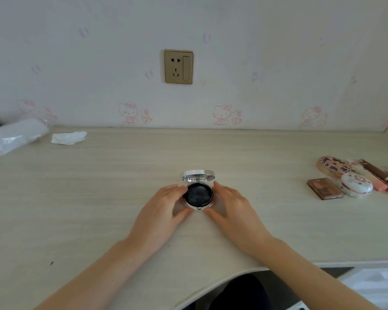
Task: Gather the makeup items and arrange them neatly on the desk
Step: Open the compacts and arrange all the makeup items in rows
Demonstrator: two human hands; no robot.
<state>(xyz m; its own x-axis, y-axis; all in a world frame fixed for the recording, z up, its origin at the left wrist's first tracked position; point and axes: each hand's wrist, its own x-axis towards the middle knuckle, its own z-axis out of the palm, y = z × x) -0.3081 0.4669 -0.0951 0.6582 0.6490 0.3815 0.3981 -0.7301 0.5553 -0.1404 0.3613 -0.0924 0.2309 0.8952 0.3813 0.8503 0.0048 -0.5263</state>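
Both hands, left hand [166, 203] and right hand [232, 205], grasp the open compact [198, 193]; makeup pile [354, 177] well right.

Bare desk [255, 153] stretches across the middle of the frame, wide open on both sides of the open compact [198, 193] at centre. At the upper left a plastic-wrapped roll [16, 137] and a crumpled tissue [68, 138] block the back edge. At the right edge a cluster of makeup items [354, 177] crowds the surface. The wall [255, 63] closes off the far side.
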